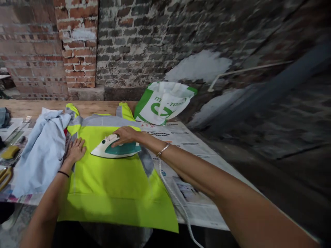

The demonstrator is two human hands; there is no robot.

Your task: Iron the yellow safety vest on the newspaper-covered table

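Observation:
My right hand point(126, 135) is wrapped round the handle of a white and teal clothes iron point(124, 149), whose tip points left. The iron rests on a bright yellow garment point(103, 179) with grey bands, spread over the table and hanging past its front edge. Pressed flat on the garment's left side is my left hand point(75, 150), fingers stretched out and holding nothing. A white cord point(176, 196) runs from behind my right wrist down over the table's front edge.
Crumpled light blue cloth point(42, 151) lies left of the garment. Yellow-handled scissors point(5, 177) and a yellow object point(10, 152) are at the far left. A white and green bag point(165, 103) stands behind, on newspaper point(191, 144). A brick wall point(134, 44) bounds the back.

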